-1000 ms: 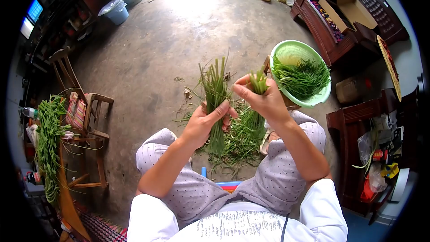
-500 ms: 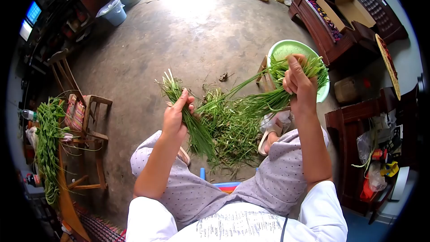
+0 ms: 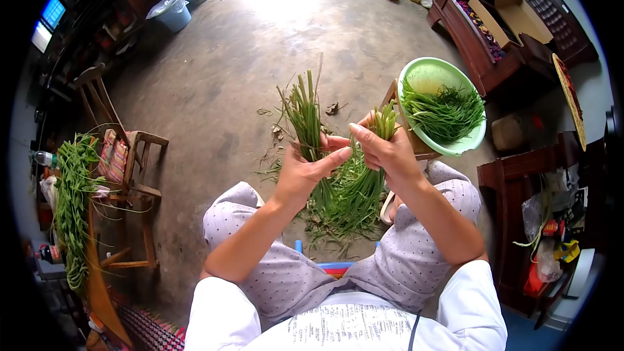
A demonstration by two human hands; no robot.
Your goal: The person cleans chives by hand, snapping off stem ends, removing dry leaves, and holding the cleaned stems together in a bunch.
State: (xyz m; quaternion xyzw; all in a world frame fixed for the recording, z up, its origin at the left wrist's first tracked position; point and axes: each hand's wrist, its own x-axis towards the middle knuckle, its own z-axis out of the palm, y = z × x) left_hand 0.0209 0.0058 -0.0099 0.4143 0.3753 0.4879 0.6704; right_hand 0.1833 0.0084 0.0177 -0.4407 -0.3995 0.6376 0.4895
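My left hand (image 3: 305, 172) is closed round a bunch of green stalks (image 3: 302, 110), whose stem ends point up. Close beside it on the right, my right hand (image 3: 387, 149) grips a second bunch of greens (image 3: 385, 121), with long leaves hanging down below the fingers. The two thumbs are near each other. Under both hands, loose greens (image 3: 344, 211) lie heaped on the floor between my feet. A light green basket (image 3: 427, 68) with more long greens (image 3: 445, 114) in it stands on a wooden stool to the right of my right hand.
Leafy stems (image 3: 75, 208) hang over a table edge at the left, near a wooden chair (image 3: 133, 162). A blue bucket (image 3: 174, 18) stands at the back left. Dark wooden furniture (image 3: 478, 58) lines the right side, with an open cardboard box (image 3: 520, 19) on it.
Half a second ago my hands were wide apart, the right one in front of the basket. Both have since come together over the heap, each still holding greens.
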